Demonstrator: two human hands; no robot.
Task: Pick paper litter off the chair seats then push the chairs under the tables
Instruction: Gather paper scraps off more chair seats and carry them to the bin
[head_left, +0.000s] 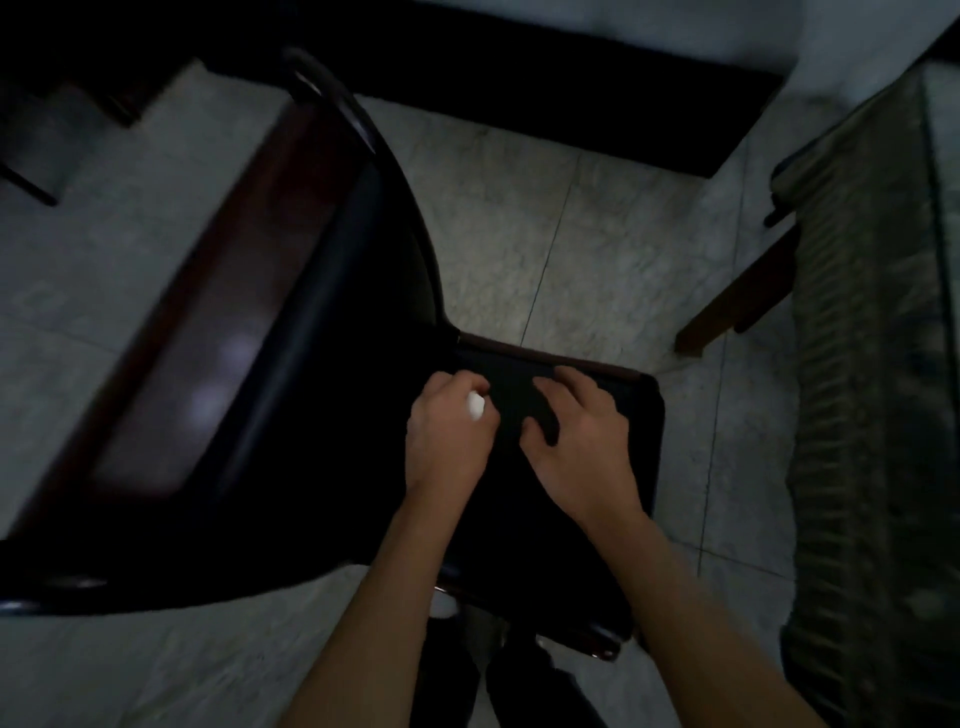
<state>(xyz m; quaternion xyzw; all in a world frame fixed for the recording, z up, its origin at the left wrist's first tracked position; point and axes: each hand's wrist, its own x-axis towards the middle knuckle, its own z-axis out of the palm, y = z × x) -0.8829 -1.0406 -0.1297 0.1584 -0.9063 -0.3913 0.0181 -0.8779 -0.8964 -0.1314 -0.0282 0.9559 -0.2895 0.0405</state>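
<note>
— Both forearms reach down over the dark chair seat (582, 519). What has the left hand (449, 436) got?
— Its fingers are curled round a small white scrap of paper (475, 405), held just above the seat.
— And the right hand (576, 431)?
— Fingers bent, tips pressing on the seat near its far edge, holding nothing. The table (883, 364) stands off to the right, apart from the chair

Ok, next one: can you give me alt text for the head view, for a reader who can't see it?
Seen from above in dim light, the left hand pinches a small white paper scrap over a dark chair seat, while the right hand rests on the seat with fingers spread. The chair stands on a pale tiled floor, with a table edge at the right.
</note>
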